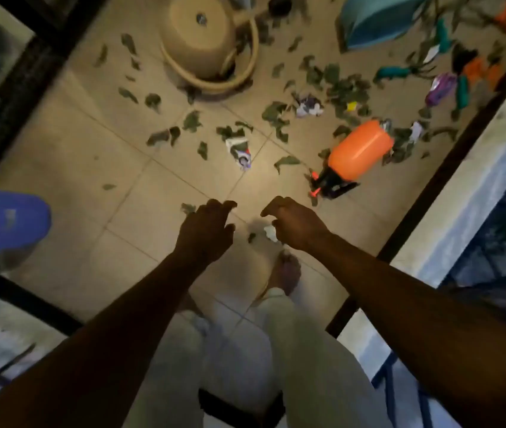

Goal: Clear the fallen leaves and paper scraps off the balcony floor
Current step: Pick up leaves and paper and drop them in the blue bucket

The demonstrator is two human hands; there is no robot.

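Head view, and both arms reach over the beige tiled floor (pixel 75 156). Left hand (pixel 207 230) hangs loose-fingered, empty. Right hand (pixel 296 225) curls beside a small white paper scrap (pixel 271 233); whether it is pinched, I can't tell. Farther out lie crumpled printed paper (pixel 240 152), a tipped orange plastic spray bottle (pixel 358 149) on the right, and scattered dark green leaves (pixel 191 120) reaching the overturned beige plastic basin (pixel 202 44).

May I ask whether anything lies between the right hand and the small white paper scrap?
Nothing visible does: the right hand hangs close beside the small white paper scrap on the beige tiled floor; a small green leaf lies just left, not between.
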